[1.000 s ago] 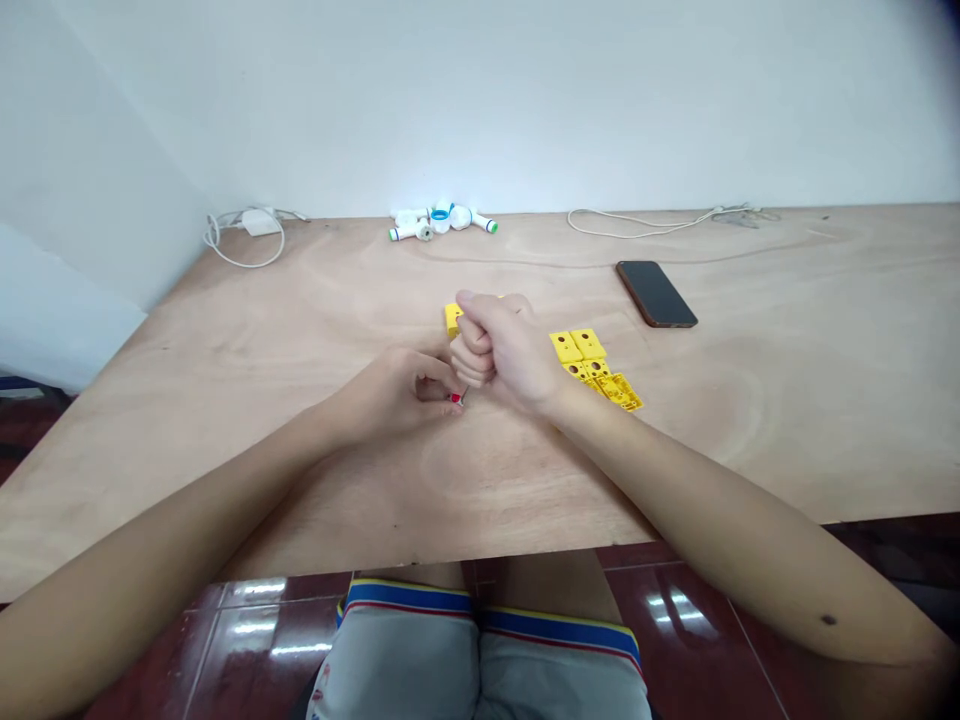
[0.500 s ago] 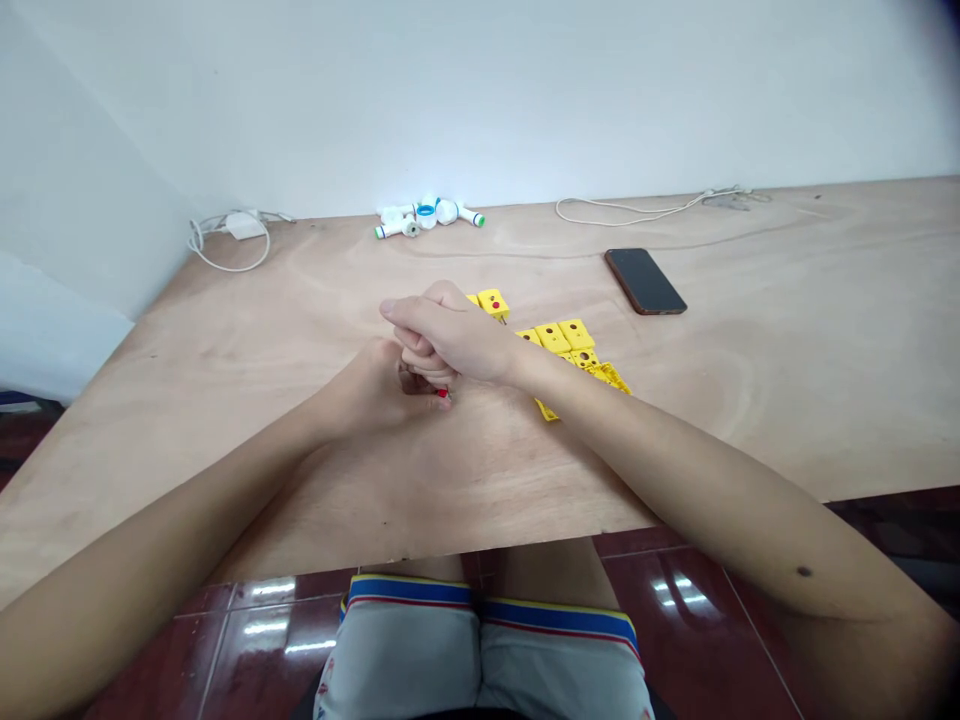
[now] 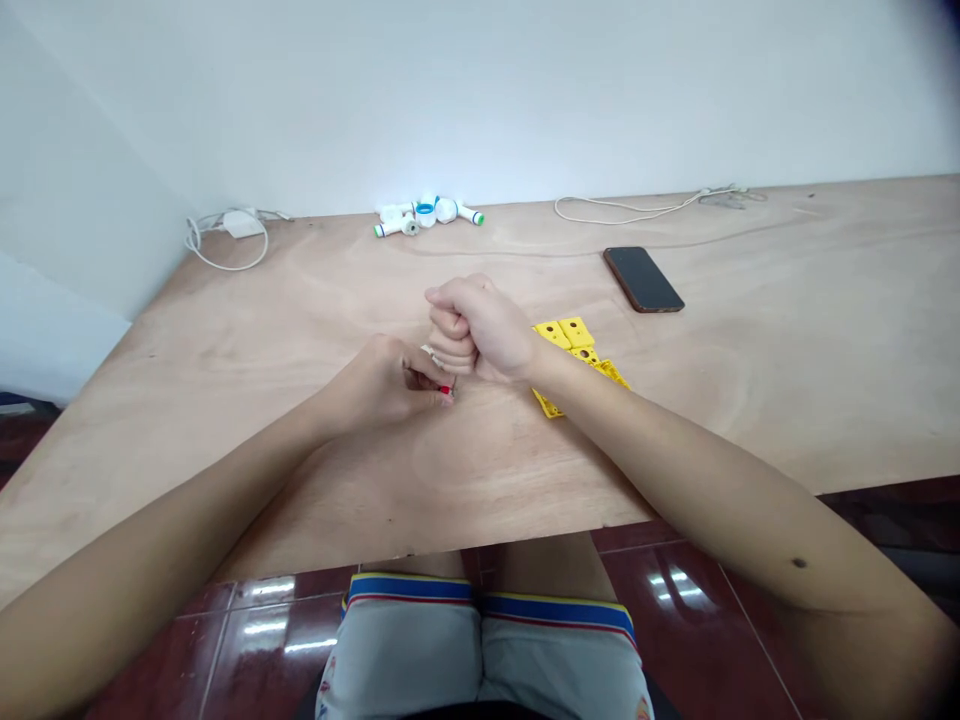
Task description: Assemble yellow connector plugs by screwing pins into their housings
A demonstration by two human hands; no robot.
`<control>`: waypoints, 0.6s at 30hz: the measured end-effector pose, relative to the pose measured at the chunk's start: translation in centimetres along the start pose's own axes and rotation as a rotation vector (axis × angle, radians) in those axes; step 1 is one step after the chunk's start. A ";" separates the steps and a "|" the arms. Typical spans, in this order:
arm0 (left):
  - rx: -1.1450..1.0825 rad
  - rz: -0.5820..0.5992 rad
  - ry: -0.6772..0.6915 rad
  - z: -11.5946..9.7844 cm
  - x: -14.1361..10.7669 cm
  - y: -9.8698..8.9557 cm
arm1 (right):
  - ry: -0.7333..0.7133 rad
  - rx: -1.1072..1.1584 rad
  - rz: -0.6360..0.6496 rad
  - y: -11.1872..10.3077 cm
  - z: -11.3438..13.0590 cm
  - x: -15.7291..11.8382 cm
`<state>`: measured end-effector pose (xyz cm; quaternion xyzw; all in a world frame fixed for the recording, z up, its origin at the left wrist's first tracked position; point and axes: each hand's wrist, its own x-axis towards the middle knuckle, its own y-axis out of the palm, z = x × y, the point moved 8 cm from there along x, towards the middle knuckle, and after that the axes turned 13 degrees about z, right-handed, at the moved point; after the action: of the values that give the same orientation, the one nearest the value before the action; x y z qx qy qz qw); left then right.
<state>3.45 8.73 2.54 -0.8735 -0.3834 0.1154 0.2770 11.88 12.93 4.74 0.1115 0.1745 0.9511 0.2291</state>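
Observation:
My left hand [image 3: 390, 382] pinches a small red piece [image 3: 445, 390] with a metallic bit at its end, between thumb and fingertips just above the wooden table. Most of that piece is hidden by the fingers. Close by on the right, my right hand [image 3: 480, 328] is closed in a fist, its fingers curled inward. A thin dark line shows under the fist, near the red piece; whatever the fist holds is hidden. Yellow plastic housings [image 3: 576, 332] with round holes lie behind and beside my right wrist, partly covered by the forearm.
A dark phone [image 3: 643, 279] lies at the right. White tubular pieces with green tips [image 3: 426, 212] rest by the wall. A white charger with its cable [image 3: 241, 223] is at the back left, and another white cable [image 3: 630, 215] at the back right. The wooden table's [image 3: 465, 530] front edge is near my legs.
My right fist has moved right, away from the left hand, and now covers the yellow pieces behind it. The left hand keeps its pinch on the red piece almost in place.

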 end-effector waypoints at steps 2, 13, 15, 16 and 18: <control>0.011 -0.012 -0.012 0.2 0.1 -0.1 | 0.004 0.045 -0.050 -0.8 -0.2 -0.4; 0.040 0.037 -0.017 0.5 0.2 0.3 | -0.074 -0.019 -0.149 -1.1 0.1 -1.6; 0.094 0.059 0.007 0.0 0.2 0.4 | -0.029 -0.156 -0.033 0.2 0.6 -1.0; 0.098 0.055 0.006 -0.1 0.2 0.3 | -0.005 -0.218 0.016 0.9 0.8 -0.6; 0.073 0.025 0.000 -0.2 0.3 0.2 | 0.043 -0.288 0.063 1.9 0.9 0.0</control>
<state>3.90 8.73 2.59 -0.8676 -0.3679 0.1329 0.3070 11.42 11.58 6.29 0.0625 0.0374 0.9752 0.2088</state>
